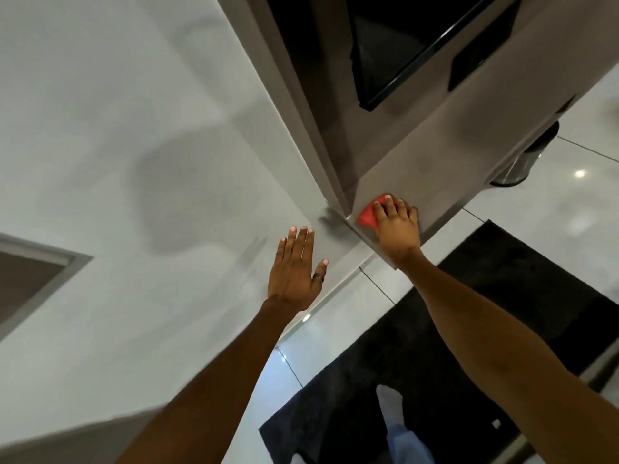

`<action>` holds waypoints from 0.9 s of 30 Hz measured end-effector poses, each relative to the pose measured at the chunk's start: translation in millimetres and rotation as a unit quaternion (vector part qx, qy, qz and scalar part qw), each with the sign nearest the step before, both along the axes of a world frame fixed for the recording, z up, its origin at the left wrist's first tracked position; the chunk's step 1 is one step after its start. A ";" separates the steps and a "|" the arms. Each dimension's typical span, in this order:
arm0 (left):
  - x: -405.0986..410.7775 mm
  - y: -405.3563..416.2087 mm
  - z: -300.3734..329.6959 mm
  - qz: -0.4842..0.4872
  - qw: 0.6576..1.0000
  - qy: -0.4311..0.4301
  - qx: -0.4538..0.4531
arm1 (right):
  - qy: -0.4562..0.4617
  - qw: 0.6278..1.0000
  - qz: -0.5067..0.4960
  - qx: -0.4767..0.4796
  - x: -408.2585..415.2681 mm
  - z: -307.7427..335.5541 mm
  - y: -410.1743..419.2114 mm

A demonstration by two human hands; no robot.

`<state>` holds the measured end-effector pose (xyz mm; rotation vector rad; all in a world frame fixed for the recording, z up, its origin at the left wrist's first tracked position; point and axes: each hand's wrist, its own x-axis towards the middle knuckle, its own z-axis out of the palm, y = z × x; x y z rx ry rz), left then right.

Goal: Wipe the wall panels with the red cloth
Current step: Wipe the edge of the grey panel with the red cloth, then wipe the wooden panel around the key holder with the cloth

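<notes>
Red cloth (368, 216) under right hand (398, 229) grip (fingers spread).

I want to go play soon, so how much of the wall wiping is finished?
No panel looks clearly finished. Right now the right hand presses the red cloth low on the grey panel. The left hand rests flat on the white panel, without a cloth. That panel probably still needs wiping.

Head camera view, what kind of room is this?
Probably a living room in a home: a black flat screen mounted on grey wall panels, glossy floor tiles and a dark rug.
</notes>
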<state>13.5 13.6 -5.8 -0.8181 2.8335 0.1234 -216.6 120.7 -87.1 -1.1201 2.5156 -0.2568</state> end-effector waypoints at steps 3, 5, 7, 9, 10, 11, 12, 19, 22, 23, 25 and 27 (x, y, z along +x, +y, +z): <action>22.3 1.3 12.0 0.027 0.999 0.038 -0.011 | -0.071 0.991 -0.099 -0.060 11.2 14.9 1.1; 40.5 1.4 22.0 0.040 0.996 0.083 -0.021 | -0.231 0.929 -0.231 -0.172 33.9 25.8 4.3; 62.3 1.0 31.7 0.056 0.990 0.125 -0.035 | -0.431 0.798 -0.338 -0.252 69.1 39.5 2.2; 87.9 -3.5 44.2 0.080 0.982 0.158 -0.060 | -0.604 0.653 -0.351 -0.294 113.7 57.4 -10.2; 98.2 -6.9 51.1 0.089 0.978 0.172 -0.074 | -0.656 0.604 -0.333 -0.305 133.8 66.9 -17.3; 111.5 -13.3 62.3 0.098 0.973 0.187 -0.096 | -0.694 0.573 -0.305 -0.313 155.0 80.8 -29.2; 122.9 -18.7 72.6 0.106 0.967 0.200 -0.120 | -0.719 0.552 -0.274 -0.320 173.7 95.4 -39.6; 217.5 -63.7 171.1 0.180 0.894 0.295 -0.285 | -0.711 0.568 -0.082 -0.405 284.7 227.5 -124.1; 272.9 -79.3 207.2 0.218 0.854 0.329 -0.340 | -0.610 0.626 0.016 -0.487 338.6 277.9 -148.5; 294.3 -85.6 218.4 0.233 0.838 0.342 -0.357 | -0.559 0.645 0.048 -0.519 359.8 294.1 -155.4; 330.7 -95.6 234.8 0.259 0.807 0.365 -0.385 | -0.442 0.667 0.104 -0.592 396.4 319.3 -163.5; 367.0 -104.3 246.5 0.280 0.779 0.387 -0.407 | -0.335 0.665 0.155 -0.649 437.0 334.3 -175.4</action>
